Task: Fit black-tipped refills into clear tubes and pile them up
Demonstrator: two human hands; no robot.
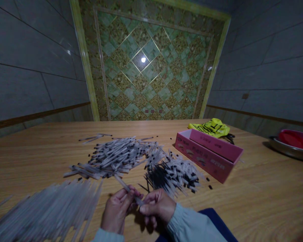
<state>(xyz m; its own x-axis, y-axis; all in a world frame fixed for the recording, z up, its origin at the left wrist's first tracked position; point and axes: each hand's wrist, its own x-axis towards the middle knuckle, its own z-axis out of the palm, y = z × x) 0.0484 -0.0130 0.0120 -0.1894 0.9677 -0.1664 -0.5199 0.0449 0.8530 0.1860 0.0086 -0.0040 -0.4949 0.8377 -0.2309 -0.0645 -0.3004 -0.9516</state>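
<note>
My left hand (pixel 120 206) and my right hand (pixel 158 206) are close together at the table's near edge. Between them runs a thin translucent tube (pixel 122 182), tilted up to the left. The left fingers pinch its middle, and the right thumb and fingers close on its lower end. Just beyond lies a pile of dark thin sticks (pixel 158 176) beside short clear pieces with black ends (pixel 184 171). Farther left is a heap of clear tubes with black tips (pixel 118 154). Long clear tubes (pixel 50 208) lie side by side at the near left.
An open pink box (pixel 207 156) stands on the wooden table (pixel 265 191) at the right, with a yellow bag (pixel 212 127) behind it. A metal tray (pixel 290 152) holding a red item (pixel 294 139) is at the far right. Small black bits (pixel 210 187) lie near the box.
</note>
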